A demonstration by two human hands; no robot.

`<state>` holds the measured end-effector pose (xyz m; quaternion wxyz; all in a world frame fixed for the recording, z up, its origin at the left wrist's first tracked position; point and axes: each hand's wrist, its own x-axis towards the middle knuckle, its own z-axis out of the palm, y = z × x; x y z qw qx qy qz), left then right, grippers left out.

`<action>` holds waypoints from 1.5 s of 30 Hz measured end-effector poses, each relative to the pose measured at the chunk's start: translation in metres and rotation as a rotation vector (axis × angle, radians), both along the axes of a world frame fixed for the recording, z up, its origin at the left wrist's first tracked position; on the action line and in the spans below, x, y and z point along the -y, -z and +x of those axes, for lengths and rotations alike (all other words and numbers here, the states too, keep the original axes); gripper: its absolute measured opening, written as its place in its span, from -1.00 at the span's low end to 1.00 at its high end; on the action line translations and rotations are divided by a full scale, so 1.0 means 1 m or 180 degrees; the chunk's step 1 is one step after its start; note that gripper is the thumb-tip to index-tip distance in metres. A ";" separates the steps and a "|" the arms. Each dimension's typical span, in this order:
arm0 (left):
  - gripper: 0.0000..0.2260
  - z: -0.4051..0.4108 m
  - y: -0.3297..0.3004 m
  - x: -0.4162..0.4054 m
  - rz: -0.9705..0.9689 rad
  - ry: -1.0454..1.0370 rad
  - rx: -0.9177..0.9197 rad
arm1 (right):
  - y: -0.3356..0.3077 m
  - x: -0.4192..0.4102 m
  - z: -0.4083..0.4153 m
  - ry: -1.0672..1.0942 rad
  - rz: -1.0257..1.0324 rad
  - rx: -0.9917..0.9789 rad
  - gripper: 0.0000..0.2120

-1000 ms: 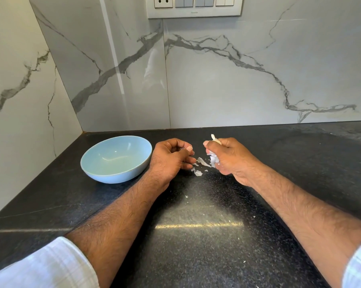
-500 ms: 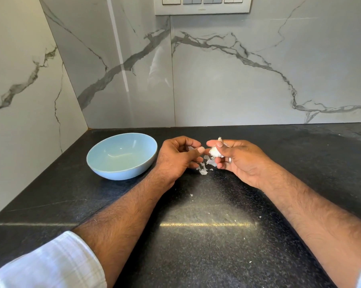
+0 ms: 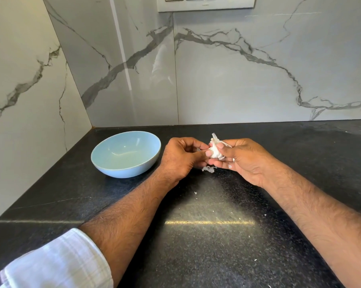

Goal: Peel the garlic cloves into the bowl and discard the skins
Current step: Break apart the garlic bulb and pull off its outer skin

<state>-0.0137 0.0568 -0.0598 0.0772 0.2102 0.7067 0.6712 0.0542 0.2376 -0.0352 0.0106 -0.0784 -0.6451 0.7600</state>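
Two hands: left hand point(image 3: 182, 157) and right hand point(image 3: 240, 159) meet over the middle of the tabletop point(image 3: 217, 235), toward its back edge, both on one piece of garlic point(image 3: 214, 151).
Right grip: fingers curl round the garlic and cradle it from below, thumb on top.
Left grip: thumb and fingertips pinch at the skin on the garlic's near-left side; the exact contact is partly hidden.
Garlic: held clear of the tabletop, papery skin sticking up at the top.
Bowl point(image 3: 126, 154): near the back left corner, just left of the left hand; no cloves show inside.
Skins point(image 3: 209, 169): a few scraps lie under the hands, flecks nearer the front edge.
Doing it well: hold the garlic firm, tear the loose skin away in long strips, probably turning it between pulls.
Risk: light scraps scatter easily, so keep them in one heap for discarding.
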 end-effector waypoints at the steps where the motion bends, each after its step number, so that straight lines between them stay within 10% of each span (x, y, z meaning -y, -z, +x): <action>1: -0.89 0.000 0.000 0.000 0.0029 -0.0014 -0.0004 | -0.001 -0.002 0.001 -0.0087 -0.0112 0.0031 -0.80; 23: -0.81 0.000 -0.003 0.004 0.0359 0.0212 0.0269 | -0.001 -0.010 0.002 0.0258 0.0752 -0.0236 -0.75; 45: -0.76 0.006 -0.007 0.003 0.0262 0.0273 0.0118 | -0.006 -0.006 0.002 0.0518 0.0123 -0.0415 -0.81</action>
